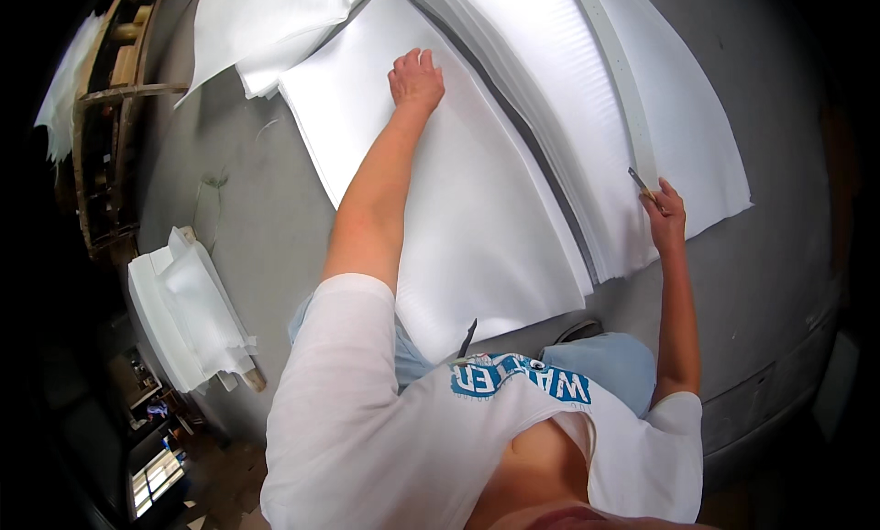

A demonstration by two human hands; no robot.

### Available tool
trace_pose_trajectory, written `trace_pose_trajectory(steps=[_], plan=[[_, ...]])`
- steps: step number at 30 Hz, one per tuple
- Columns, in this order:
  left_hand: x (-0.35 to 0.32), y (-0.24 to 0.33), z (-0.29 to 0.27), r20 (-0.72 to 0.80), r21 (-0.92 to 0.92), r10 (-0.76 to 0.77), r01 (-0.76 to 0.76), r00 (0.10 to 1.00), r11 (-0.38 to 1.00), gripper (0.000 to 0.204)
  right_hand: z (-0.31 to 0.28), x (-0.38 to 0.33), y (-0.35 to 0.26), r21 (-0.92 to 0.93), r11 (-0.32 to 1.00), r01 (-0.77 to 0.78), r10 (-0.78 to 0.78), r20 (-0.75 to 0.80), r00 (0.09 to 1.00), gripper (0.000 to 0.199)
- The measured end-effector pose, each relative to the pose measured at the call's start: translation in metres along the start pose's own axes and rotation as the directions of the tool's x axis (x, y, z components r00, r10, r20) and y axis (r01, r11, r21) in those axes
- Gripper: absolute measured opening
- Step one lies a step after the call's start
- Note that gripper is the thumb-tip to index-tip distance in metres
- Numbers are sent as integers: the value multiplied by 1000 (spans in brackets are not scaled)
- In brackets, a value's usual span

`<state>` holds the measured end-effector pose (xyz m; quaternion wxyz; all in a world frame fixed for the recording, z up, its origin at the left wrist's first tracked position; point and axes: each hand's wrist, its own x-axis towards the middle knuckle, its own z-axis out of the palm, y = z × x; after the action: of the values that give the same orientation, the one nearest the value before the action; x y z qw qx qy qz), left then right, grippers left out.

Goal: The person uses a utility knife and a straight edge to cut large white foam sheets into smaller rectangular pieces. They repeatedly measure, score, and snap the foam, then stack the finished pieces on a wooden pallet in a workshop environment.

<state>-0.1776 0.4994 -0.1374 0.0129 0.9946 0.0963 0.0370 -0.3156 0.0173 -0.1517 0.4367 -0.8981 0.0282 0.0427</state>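
Observation:
My left hand [417,79] rests on the left stack of white foam-like sheets [477,227], fingers spread a little and bent, with nothing seen in them. Close to the near end of a long grey straightedge [619,76], my right hand [669,216] is closed around a small utility knife [645,189]. Its blade points up and left. The straightedge lies lengthwise over the right stack of white sheets [550,99], whose right part [701,154] spreads flat beyond it. A dark narrow gap separates the two stacks.
More white sheets [266,26] lie at the far left. A smaller pile of white pieces [188,310] sits on the left of the grey surface [247,177]. A wooden rack [115,94] stands beyond the left edge. A dark pointed object [468,336] shows by my shirt.

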Motion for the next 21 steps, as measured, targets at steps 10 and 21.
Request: trace_pose_trajectory(steps=[10, 21], plan=[[191, -101, 7, 249, -175, -26, 71, 968, 982, 82, 128, 64, -220, 336, 938, -84, -14, 278, 960, 28], [288, -139, 43, 496, -298, 188, -36, 848, 954, 102, 305, 126, -279, 165, 972, -170, 143, 161, 976, 24]])
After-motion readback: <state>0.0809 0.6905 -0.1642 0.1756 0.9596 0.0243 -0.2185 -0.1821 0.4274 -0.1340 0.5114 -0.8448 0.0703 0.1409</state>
